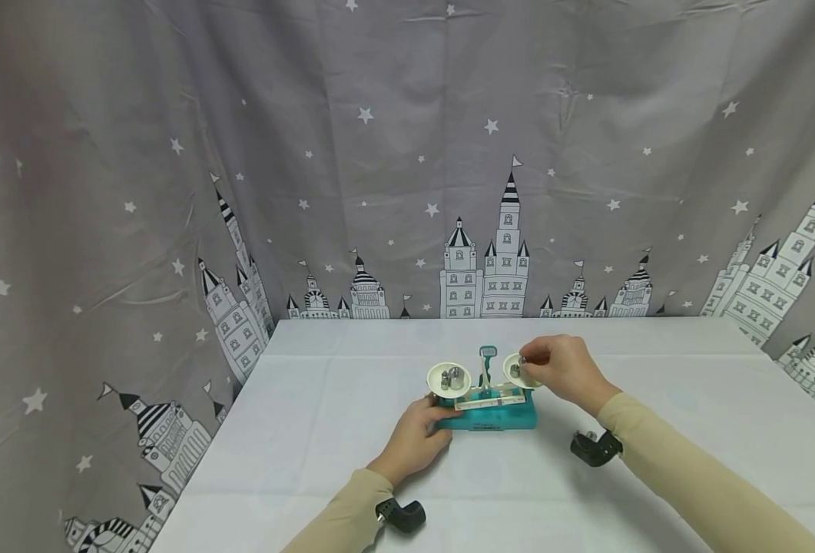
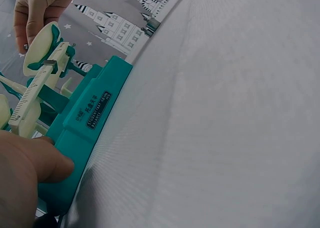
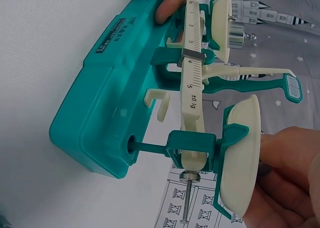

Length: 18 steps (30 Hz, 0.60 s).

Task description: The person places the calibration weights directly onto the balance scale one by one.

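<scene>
A teal balance scale (image 1: 493, 417) with two cream pans stands on the white table. My left hand (image 1: 414, 438) grips the left end of its base, thumb on the front face (image 2: 55, 163). In the left pan (image 1: 436, 373) sit metal weights (image 1: 455, 377), one bigger than the other. My right hand (image 1: 564, 372) is at the right pan (image 3: 242, 158), pinching a small metal weight (image 1: 522, 359) over it. Another metal weight (image 1: 515, 370) lies in that pan. In the right wrist view the pan's side hides the fingertips.
A white cloth (image 1: 310, 430) covers the table. Behind it hangs a grey curtain (image 1: 393, 169) printed with castles and stars. The balance's ruled beam (image 3: 192, 63) and upright pointer (image 1: 488, 365) stand between the pans. A black wrist camera (image 1: 594, 448) sits below the right wrist.
</scene>
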Each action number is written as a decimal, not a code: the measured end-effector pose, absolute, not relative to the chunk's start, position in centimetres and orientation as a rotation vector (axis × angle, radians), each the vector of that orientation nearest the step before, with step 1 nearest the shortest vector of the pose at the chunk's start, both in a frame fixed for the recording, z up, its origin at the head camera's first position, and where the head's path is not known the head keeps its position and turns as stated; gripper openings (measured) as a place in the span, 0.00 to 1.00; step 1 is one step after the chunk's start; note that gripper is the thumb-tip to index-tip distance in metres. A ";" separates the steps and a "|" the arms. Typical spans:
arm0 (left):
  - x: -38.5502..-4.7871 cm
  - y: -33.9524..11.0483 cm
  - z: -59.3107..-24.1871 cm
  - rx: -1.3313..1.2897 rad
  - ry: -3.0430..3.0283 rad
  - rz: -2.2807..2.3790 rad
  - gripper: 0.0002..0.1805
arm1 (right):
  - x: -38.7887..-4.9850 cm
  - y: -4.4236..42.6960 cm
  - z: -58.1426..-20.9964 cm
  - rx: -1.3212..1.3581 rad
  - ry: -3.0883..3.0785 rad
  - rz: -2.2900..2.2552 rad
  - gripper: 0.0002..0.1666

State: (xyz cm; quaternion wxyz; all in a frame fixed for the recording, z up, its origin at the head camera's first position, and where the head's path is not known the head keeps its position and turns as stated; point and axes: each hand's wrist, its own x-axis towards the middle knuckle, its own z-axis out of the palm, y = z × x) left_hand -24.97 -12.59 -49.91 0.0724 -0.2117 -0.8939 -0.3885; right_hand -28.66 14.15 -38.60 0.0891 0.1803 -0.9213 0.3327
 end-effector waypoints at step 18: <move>-25.0 -12.6 -49.9 -0.642 -2.684 -1.161 0.19 | -28.8 13.9 -38.4 0.520 -2.807 1.002 0.12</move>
